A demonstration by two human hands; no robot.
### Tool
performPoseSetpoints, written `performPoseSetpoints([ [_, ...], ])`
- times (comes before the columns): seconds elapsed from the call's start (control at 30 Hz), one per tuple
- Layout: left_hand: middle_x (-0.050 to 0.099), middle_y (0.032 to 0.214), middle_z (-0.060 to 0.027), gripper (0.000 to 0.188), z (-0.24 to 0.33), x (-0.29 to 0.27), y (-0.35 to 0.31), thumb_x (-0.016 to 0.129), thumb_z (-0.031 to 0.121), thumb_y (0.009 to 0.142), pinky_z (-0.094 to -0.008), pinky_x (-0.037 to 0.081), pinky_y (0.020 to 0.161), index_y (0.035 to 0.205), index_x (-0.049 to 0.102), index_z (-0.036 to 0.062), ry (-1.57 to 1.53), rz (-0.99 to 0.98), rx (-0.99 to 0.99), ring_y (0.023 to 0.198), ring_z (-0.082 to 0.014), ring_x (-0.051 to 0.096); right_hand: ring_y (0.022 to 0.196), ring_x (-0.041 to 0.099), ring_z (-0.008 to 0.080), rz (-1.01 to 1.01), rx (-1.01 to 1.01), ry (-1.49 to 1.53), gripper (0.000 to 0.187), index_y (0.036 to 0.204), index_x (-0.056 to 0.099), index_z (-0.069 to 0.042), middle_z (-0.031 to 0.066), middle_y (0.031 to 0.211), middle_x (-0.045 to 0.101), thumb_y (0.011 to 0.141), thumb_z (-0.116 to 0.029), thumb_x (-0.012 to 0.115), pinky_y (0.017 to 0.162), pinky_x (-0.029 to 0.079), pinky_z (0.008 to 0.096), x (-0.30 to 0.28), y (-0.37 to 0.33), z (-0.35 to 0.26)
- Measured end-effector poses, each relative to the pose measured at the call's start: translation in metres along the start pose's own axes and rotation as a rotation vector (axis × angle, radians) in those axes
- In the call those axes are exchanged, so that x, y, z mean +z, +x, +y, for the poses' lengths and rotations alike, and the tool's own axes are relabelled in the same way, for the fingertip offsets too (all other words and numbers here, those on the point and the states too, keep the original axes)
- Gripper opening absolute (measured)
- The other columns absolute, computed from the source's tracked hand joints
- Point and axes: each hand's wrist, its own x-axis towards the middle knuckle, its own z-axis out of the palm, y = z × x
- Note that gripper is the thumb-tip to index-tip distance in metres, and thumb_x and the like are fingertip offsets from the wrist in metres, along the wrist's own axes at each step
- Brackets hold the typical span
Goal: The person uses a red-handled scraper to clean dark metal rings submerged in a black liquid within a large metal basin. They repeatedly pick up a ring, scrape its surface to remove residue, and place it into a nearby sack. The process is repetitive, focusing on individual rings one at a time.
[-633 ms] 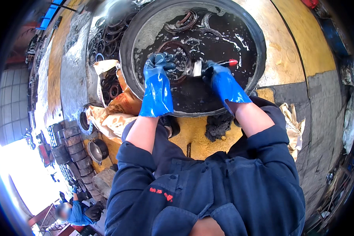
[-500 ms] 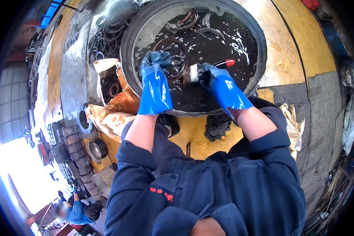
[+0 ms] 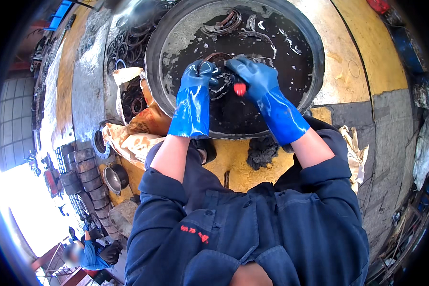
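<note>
Over a wide round basin [image 3: 316, 52] of dark liquid, both my hands wear blue rubber gloves. My left hand [image 3: 198, 76] is closed on the left side of a dark metal ring [image 3: 217, 56], much of which the gloves hide. Closed round a brush is my right hand [image 3: 254, 75]; the red handle tip [image 3: 240, 89] pokes out below the fingers, and the bristles are hidden at the ring. Farther back in the liquid lie more dark rings [image 3: 224, 25], partly sunk, with pale foam flecks around them.
Left of the basin, a stained paper sack [image 3: 140, 126] holds several rings, and more rings [image 3: 124, 50] are heaped behind it. Stacked dark cylinders [image 3: 93, 178] and a metal pot [image 3: 115, 178] stand lower left. Another person [image 3: 93, 255] is at the far lower left.
My right hand has moved left to the ring and turned the brush, so its red tip now faces me. My left hand has shifted slightly right with the ring.
</note>
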Motion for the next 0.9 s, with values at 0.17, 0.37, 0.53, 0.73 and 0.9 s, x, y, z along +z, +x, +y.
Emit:
performPoseSetpoints([
  [0.17,0.073,0.101,-0.0076,0.033,-0.015,0.000,0.008,0.059,0.032,0.101,-0.0268,0.050,0.071,0.117,0.066,0.0039,-0.039,-0.008,0.059,0.082,-0.0163,0.067,0.098,0.070,0.0364,-0.181,-0.099,-0.115,0.054,0.131,0.061,-0.022,0.0136,0.127,0.067,0.081,-0.004,0.066,0.082,0.058,0.0415,-0.030,0.009,-0.019],
  [0.37,0.072,0.098,-0.0061,0.035,-0.029,-0.004,0.009,0.060,0.034,0.100,-0.0262,0.050,0.072,0.117,0.066,0.0039,-0.094,-0.038,0.071,0.083,-0.0151,0.066,0.101,0.071,0.0257,-0.222,0.638,0.299,0.026,0.117,0.073,-0.017,0.0101,0.111,0.074,0.091,-0.018,0.071,0.088,0.055,0.0346,0.003,0.001,0.000],
  [0.53,0.072,0.097,-0.0059,0.035,-0.027,-0.002,0.005,0.061,0.034,0.100,-0.0265,0.050,0.073,0.117,0.066,0.0037,-0.145,-0.064,0.061,0.084,-0.0150,0.066,0.085,0.070,0.0172,-0.405,0.994,0.880,0.030,0.112,0.074,-0.007,0.0087,0.097,0.075,0.090,-0.028,0.073,0.079,0.054,0.0330,0.027,-0.008,0.015],
  [0.73,0.072,0.097,-0.0058,0.035,-0.025,-0.003,0.006,0.061,0.034,0.100,-0.0268,0.050,0.073,0.116,0.067,0.0035,-0.261,-0.056,0.025,0.085,-0.0149,0.066,0.076,0.067,0.0156,-0.294,1.050,1.040,0.039,0.109,0.074,-0.005,0.0087,0.091,0.074,0.089,-0.038,0.075,0.071,0.053,0.0329,0.024,-0.019,-0.001],
  [0.9,0.071,0.096,-0.0057,0.036,-0.020,-0.011,0.018,0.061,0.034,0.100,-0.0270,0.051,0.074,0.116,0.067,0.0033,-0.545,-0.023,-0.110,0.086,-0.0148,0.066,0.076,0.067,0.0160,-0.243,1.020,0.835,0.042,0.110,0.074,-0.005,0.0083,0.091,0.074,0.089,-0.041,0.076,0.070,0.053,0.0325,0.001,-0.010,0.030],
])
